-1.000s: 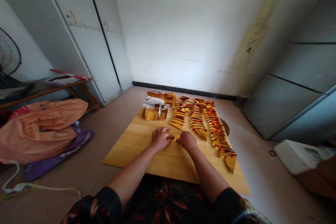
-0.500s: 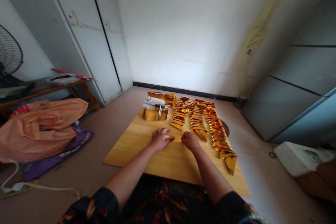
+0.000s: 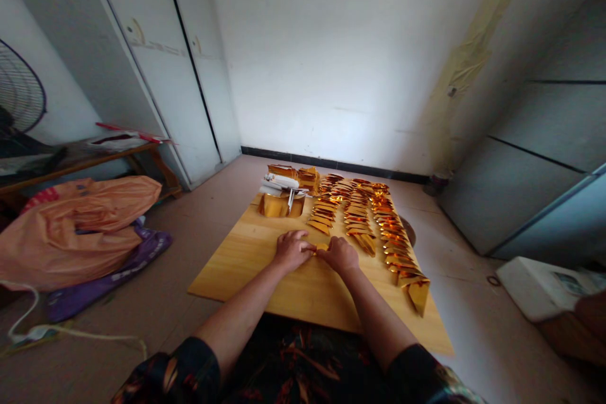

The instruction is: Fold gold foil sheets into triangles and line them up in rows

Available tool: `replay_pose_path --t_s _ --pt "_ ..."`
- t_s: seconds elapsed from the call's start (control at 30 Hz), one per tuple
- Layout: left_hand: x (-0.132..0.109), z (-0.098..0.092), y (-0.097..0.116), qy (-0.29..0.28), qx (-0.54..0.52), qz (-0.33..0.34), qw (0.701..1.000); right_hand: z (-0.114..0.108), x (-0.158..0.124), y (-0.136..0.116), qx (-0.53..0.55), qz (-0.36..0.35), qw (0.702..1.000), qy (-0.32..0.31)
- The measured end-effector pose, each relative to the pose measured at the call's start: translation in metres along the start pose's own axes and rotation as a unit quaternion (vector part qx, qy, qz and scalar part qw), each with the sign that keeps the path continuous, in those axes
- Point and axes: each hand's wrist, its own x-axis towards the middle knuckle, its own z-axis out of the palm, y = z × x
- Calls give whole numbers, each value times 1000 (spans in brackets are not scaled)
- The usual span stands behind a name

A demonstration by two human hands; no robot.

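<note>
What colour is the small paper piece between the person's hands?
The small paper piece is golden yellow; the head view shows it best.

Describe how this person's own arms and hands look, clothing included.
The left hand and right hand are ungloved, and both forearms are bare. The loose sleeves are dark, nearly black, ending around the elbows. Reddish-brown print shows on the left one; paler, blurred patterning on the right.
</note>
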Motion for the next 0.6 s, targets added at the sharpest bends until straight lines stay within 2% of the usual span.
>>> replay_pose_path --t_s 0.2,0.6 --pt "0 0 4 4 -5 -14 1000 1 0 -2 -7 11 1000 -5" --pt "3 -7 -6 -60 1 18 998 -3 7 17 42 -31 999 -9"
